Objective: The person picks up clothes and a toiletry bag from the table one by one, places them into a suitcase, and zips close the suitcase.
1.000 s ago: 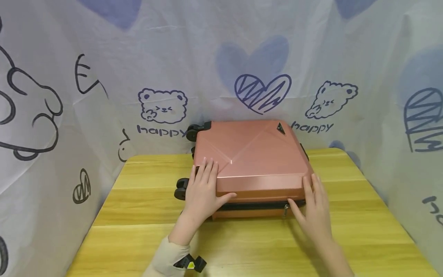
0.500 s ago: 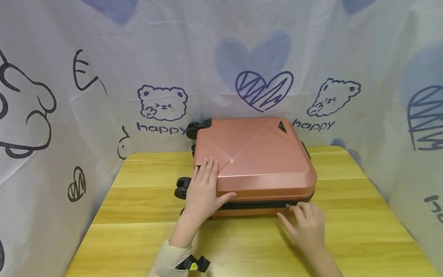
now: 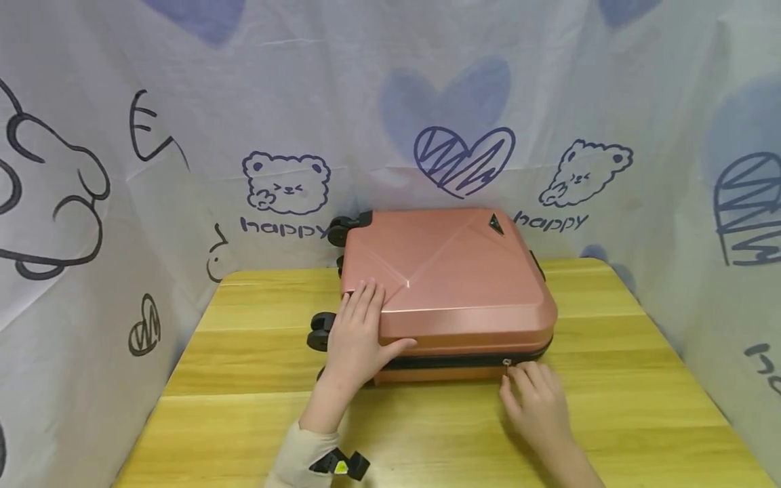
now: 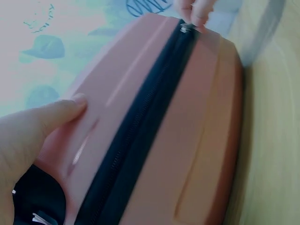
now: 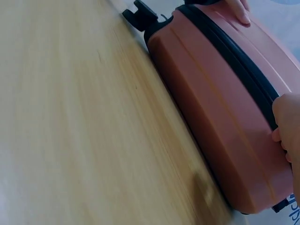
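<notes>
A pink hard-shell suitcase [image 3: 451, 264] lies flat on the table, its black wheels [image 3: 320, 332] pointing left. Along its front side runs a black zipper [image 4: 140, 110], closed where it shows. My left hand [image 3: 356, 339] rests on the suitcase's front left corner, fingers straight on the lid and thumb along the front edge. Near the right end of the zipper, my right hand [image 3: 537, 403] pinches the small metal zipper pull [image 3: 506, 366] between thumb and curled fingers. The left wrist view also shows the zipper slider [image 4: 185, 28] right under those fingertips.
The yellow wood-grain table [image 3: 244, 379] extends in front of the suitcase and to both sides. A white cloth [image 3: 378, 102] printed with hearts and bears hangs behind and at the sides. A black wrist strap [image 3: 338, 464] sits on the left sleeve.
My right hand has come off the suitcase's front right corner, moved down to the zipper pull and curled its fingers onto it. The left hand and suitcase have stayed put.
</notes>
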Available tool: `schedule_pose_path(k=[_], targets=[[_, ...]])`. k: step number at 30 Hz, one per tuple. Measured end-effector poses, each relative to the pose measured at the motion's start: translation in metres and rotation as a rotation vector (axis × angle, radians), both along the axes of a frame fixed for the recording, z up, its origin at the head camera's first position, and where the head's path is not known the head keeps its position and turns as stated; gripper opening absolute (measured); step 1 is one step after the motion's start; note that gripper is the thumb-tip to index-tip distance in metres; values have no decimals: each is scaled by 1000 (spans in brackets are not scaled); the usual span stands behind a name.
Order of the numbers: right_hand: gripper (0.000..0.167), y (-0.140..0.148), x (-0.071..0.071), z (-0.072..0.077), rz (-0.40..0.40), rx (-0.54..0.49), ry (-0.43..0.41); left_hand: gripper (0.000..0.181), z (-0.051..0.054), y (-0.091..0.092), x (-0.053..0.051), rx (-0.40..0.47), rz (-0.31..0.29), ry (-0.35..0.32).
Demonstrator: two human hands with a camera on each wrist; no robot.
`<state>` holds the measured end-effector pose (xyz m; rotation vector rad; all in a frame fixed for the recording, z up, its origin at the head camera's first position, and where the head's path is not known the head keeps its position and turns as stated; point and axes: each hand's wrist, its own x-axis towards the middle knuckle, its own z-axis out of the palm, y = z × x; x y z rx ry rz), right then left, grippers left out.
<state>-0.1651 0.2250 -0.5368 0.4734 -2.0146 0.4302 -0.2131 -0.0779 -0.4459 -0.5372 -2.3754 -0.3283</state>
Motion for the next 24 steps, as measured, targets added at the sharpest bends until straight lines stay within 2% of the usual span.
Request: schedule_pose_path(k=[5, 9, 17, 24], targets=[[23, -1, 0, 0, 81, -18, -27, 104, -5, -2, -6, 9, -19, 70], [27, -3, 0, 1, 120, -8, -39, 104, -6, -3, -7, 9, -18, 79], [31, -5, 3, 3, 108, 49, -86, 103, -2, -3, -8, -7, -15, 106], [36, -6, 7, 4, 87, 110, -144, 101, 0, -6, -8, -13, -26, 96]])
